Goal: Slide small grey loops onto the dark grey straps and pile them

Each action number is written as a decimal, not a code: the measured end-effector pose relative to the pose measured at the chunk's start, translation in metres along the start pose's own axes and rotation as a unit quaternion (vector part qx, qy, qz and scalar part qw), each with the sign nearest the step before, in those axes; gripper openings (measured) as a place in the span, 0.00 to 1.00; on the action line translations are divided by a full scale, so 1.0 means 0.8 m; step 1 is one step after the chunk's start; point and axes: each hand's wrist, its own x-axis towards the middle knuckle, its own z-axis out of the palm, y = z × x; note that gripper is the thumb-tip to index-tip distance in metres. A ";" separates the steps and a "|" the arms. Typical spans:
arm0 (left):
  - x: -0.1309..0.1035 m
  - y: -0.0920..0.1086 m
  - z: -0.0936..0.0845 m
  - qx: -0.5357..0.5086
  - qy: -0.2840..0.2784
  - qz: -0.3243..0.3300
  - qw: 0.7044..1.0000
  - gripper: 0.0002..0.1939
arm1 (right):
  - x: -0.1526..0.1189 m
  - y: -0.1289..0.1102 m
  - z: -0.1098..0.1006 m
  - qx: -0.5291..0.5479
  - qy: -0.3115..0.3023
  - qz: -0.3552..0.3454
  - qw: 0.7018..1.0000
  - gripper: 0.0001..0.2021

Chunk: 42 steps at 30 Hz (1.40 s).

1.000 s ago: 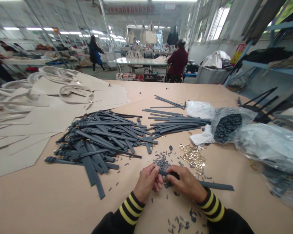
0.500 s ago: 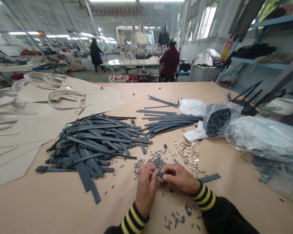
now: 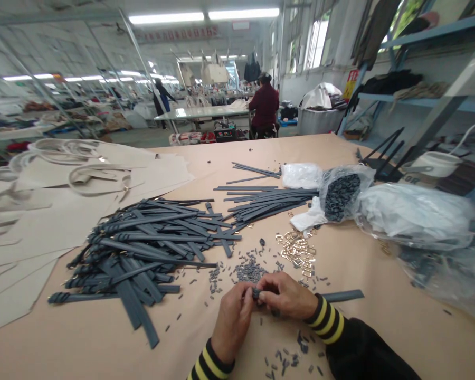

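Note:
My left hand (image 3: 234, 312) and my right hand (image 3: 288, 296) meet fingertip to fingertip above the tan table. Both are closed in a pinch on the thick, dark end of a blue-grey strap (image 3: 344, 295). The strap's flat tail shows past my right wrist; my right hand hides its middle. Just beyond my fingers lies a heap of small dark grey pieces (image 3: 250, 269). Gold rectangular buckles (image 3: 298, 252) are scattered behind my right hand. More small dark bits (image 3: 288, 361) lie near my right sleeve.
A big pile of dark straps with thick ends (image 3: 142, 243) lies left, beside beige panels (image 3: 63, 221). Plain strips (image 3: 269, 199) lie further back. At right are an open bag of black loops (image 3: 342, 195) and plastic bags (image 3: 415, 211). A person (image 3: 264, 105) sits beyond the table.
The view has tilted up and shifted slightly. My fingers have changed their pinch on the strap end, and its tail reaches further right past my wrist.

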 end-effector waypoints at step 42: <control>0.037 -0.003 0.028 -0.330 -0.090 -0.113 0.933 0.08 | 0.005 0.013 -0.032 -0.077 0.128 -0.010 0.989 0.07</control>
